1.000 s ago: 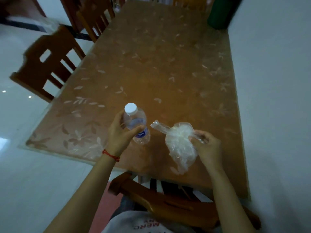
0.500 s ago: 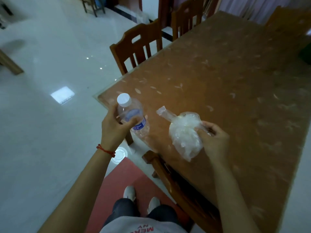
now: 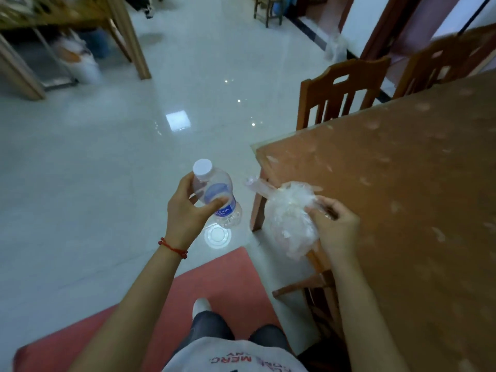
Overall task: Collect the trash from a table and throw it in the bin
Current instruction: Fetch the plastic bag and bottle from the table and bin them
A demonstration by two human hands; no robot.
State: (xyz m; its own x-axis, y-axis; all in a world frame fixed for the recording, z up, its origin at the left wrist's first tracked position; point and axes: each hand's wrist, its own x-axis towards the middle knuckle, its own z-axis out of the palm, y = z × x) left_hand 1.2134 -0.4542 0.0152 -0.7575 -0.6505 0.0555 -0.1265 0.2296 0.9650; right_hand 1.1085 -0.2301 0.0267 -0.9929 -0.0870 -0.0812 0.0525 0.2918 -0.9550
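Clear plastic water bottle (image 3: 216, 196) gripped in left hand (image 3: 188, 210), fingers curled round it; crumpled plastic bag (image 3: 291, 216) pinched in right hand (image 3: 334, 226). View has swung off the table (image 3: 402, 183) toward open floor; carrying to bin likely begun, no bin identifiable.

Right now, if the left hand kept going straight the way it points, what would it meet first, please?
Probably nothing nearby: the left hand, gripping the clear plastic water bottle, points over glossy white tiled floor; depth is unclear.
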